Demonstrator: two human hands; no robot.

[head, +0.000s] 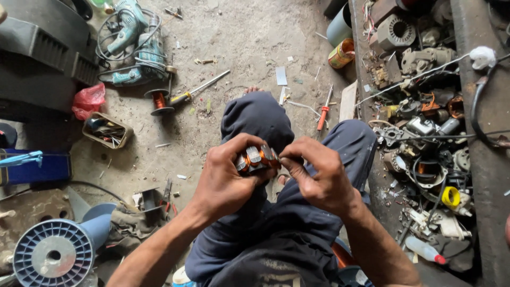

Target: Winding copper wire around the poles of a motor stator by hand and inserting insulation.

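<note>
Item: copper-wound motor armature [256, 158], clenched in my left hand [226, 180] to steady it, while right-hand fingers [292, 159] pinch, apparently, a wire at its end.

Dusty concrete floor [239, 42] fills the frame's centre, littered with scraps. Upper left lie 2 teal power drills [135, 45]; a cluttered parts shelf [425, 122] runs down the right.

Head camera looks steeply down, close above the hands [271, 172].
</note>
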